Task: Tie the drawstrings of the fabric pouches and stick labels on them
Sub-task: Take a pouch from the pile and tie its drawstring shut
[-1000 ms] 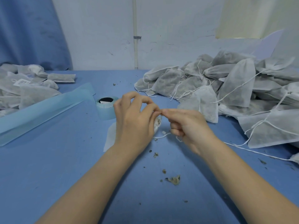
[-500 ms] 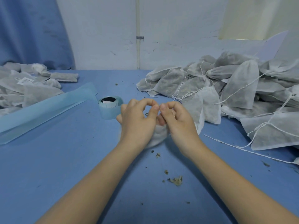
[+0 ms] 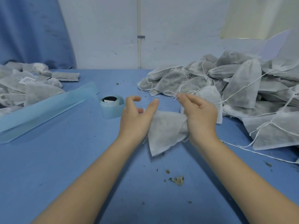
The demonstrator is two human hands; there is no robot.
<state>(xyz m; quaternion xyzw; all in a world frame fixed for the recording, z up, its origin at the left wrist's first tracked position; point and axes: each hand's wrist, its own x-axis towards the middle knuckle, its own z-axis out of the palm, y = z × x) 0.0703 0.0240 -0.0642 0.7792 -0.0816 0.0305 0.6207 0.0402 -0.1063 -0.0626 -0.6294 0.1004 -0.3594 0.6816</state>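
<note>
Here the left hand (image 3: 135,117) and right hand (image 3: 199,113), fingers loosened and gripping nothing, flank a grey pouch (image 3: 165,131) (lying on the blue table (image 3: 64,159)).

pouch (image 3: 166,131) between hands, label roll (image 3: 111,107) beside

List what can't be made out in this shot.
Head view only:
- Pouch: its tied end is hidden behind the right hand.
- Label roll: print too small to read.
- Left hand: fingertips motion-blurred.
- Right-hand pile of pouches: cut off by the frame edge.
</note>
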